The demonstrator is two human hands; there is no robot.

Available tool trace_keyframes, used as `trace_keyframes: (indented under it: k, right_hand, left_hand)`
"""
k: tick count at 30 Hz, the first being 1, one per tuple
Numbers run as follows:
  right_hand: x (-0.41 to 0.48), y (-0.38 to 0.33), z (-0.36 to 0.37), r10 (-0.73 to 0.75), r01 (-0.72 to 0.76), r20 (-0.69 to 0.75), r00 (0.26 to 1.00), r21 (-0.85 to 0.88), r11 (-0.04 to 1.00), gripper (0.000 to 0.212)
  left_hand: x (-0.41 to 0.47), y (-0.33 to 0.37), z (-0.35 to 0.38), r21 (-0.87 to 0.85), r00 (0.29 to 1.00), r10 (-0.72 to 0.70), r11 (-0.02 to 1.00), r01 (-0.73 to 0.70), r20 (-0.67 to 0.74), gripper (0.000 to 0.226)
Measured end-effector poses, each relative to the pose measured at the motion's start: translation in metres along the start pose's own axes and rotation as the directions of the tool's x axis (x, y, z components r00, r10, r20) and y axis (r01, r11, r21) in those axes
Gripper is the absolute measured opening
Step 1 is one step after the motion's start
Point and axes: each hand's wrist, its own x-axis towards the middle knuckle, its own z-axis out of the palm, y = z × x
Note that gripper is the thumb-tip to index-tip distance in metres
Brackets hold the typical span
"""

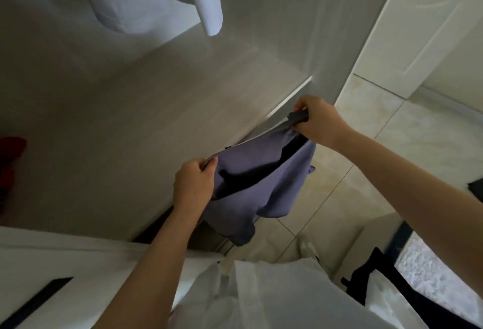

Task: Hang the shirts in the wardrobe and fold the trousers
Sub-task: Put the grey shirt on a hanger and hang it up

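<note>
While the red cloth [11,156] at the far left edge lies well apart from the work and threatens nothing, the risks gather toward the middle. The white shirts [115,2] hang above the wardrobe floor [130,119], and a careless lift could brush them; below and to their right the left hand [194,183] has its fingers curled round one end of the top edge of the purple garment [256,187], which hangs in the air in front of the wardrobe's lower lip, stretched open between the two hands with its dark inside showing (whether it is a shirt or trousers I cannot tell from here); the cloth sags in loose folds beneath, so an uneven pull would likely twist it and spoil any fold or hang; the right hand [316,119] pinches the other end, bunched with a dark strip [298,117], and that narrow pinch looks the weaker hold; should it slip, the garment would swing down from the left hand and trail on the tiled floor [392,145]; farther right, dark clothing [379,284] lies near the person's side, close enough, I judge, to snag a dangling hem or be trodden on.
</note>
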Motion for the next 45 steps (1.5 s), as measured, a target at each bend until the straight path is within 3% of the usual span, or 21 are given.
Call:
trace_keyframes:
  k: [7,9,12,14,15,17,19,23,25,27,31,33,35,37,39,43,45]
  right_hand:
    - [0.052,0.031,-0.044,-0.315,0.316,0.044,0.948,-0.016,0.949,0.033]
    - [0.064,0.035,-0.052,-0.356,0.355,0.087,0.93,0.036,0.934,0.033]
    - [0.079,0.042,-0.057,-0.385,0.374,0.137,0.912,0.102,0.922,0.031]
    - [0.085,0.044,-0.057,-0.405,0.377,0.171,0.898,0.173,0.91,0.033]
    - [0.087,0.043,-0.057,-0.405,0.365,0.191,0.894,0.214,0.906,0.035]
    - [0.087,0.039,-0.06,-0.418,0.352,0.226,0.88,0.283,0.892,0.039]
    - [0.086,0.035,-0.061,-0.424,0.338,0.253,0.87,0.32,0.885,0.038]
    - [0.088,0.028,-0.062,-0.26,0.117,0.321,0.91,0.403,0.908,0.017]
    - [0.089,0.025,-0.068,-0.2,0.058,0.338,0.92,0.387,0.92,0.012]
    - [0.088,0.02,-0.073,-0.192,0.075,0.341,0.92,0.328,0.942,0.016]
    - [0.086,0.013,-0.086,-0.211,0.121,0.261,0.942,0.321,0.939,0.035]
    - [0.087,0.011,-0.095,-0.202,0.1,0.239,0.95,0.379,0.92,0.035]
    - [0.089,0.007,-0.105,-0.176,0.059,0.227,0.958,0.446,0.893,0.036]
    - [0.09,0.001,-0.113,-0.166,0.042,0.216,0.962,0.482,0.875,0.038]
    - [0.091,-0.009,-0.12,-0.181,0.061,0.194,0.964,0.501,0.863,0.035]
    - [0.09,-0.044,-0.132,-0.308,0.246,0.058,0.949,0.475,0.845,0.021]
    - [0.089,-0.065,-0.138,-0.378,0.342,-0.008,0.926,0.444,0.828,0.022]
  left_hand:
    - [0.008,0.001,0.007,0.246,0.961,-0.031,0.964,0.102,-0.276,0.003]
    - [0.007,0.0,0.01,0.284,0.942,-0.067,0.944,0.166,-0.329,0.011]
    - [0.003,0.002,0.016,0.182,0.916,-0.218,0.94,0.29,-0.336,0.017]
    - [-0.003,0.005,0.02,0.005,0.884,-0.358,0.926,0.377,-0.299,0.033]
    - [-0.007,0.012,0.023,-0.212,0.851,-0.458,0.886,0.413,-0.257,0.035]
    - [-0.016,0.028,0.032,-0.619,0.779,-0.619,0.65,0.442,-0.094,0.03]
    - [-0.02,0.038,0.039,-0.806,0.77,-0.637,0.447,0.388,0.017,0.026]
    - [-0.018,0.049,0.037,-0.975,0.734,-0.672,0.089,0.205,0.093,0.015]
    - [-0.016,0.052,0.034,-0.986,0.736,-0.664,-0.011,0.166,0.132,0.015]
    - [-0.018,0.055,0.029,-0.983,0.756,-0.634,-0.04,0.181,0.165,0.016]
    - [-0.031,0.075,0.007,-0.965,0.839,-0.498,0.017,0.263,0.22,0.021]
    - [-0.039,0.085,-0.01,-0.952,0.878,-0.404,0.053,0.302,0.256,0.01]
    - [-0.042,0.086,-0.029,-0.949,0.914,-0.307,0.088,0.304,0.265,0.061]
    - [-0.042,0.087,-0.05,-0.962,0.941,-0.271,0.12,0.244,0.205,0.082]
    - [-0.042,0.099,-0.072,-0.972,0.96,-0.26,0.177,0.155,0.105,0.074]
    - [-0.034,0.128,-0.112,-0.919,0.932,-0.324,0.394,-0.023,-0.162,0.012]
    - [-0.027,0.139,-0.131,-0.866,0.898,-0.341,0.494,-0.081,-0.279,0.016]
